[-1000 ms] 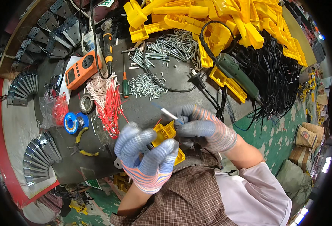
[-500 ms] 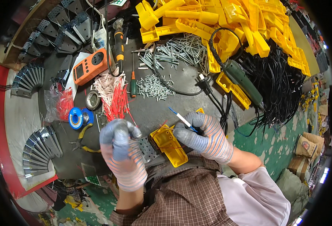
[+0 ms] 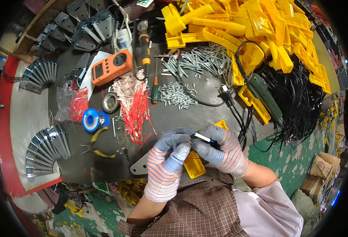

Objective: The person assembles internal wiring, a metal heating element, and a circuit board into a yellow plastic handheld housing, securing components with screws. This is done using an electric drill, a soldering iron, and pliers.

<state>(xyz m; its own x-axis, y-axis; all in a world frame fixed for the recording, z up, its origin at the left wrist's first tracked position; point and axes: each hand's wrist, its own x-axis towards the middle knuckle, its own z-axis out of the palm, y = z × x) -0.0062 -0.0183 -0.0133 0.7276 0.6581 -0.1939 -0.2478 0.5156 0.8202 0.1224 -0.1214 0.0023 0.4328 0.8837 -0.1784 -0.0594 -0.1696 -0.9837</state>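
Note:
Both hands wear striped, grey-fingered gloves, and their fingertips meet above the near table edge. My right hand is closed on a thin blue wire with a white sleeve, lying between thumb and forefinger. My left hand is closed, thumb pressed to fingers; whatever it pinches is too small and hidden. Under the hands sits a yellow plastic housing, partly covered by the gloves. A grey metal plate with holes shows left of my left hand.
Left of the hands lie yellow-handled pliers, a blue solder spool and red-and-white sleeved leads. Beyond are an orange meter, a screwdriver and screws. Yellow housings, black cables and a green power tool occupy the right.
My left hand has moved right, up to my right hand, and its fingertips now meet the right ones. The whole view has shifted slightly. The blue wire stays in my right hand.

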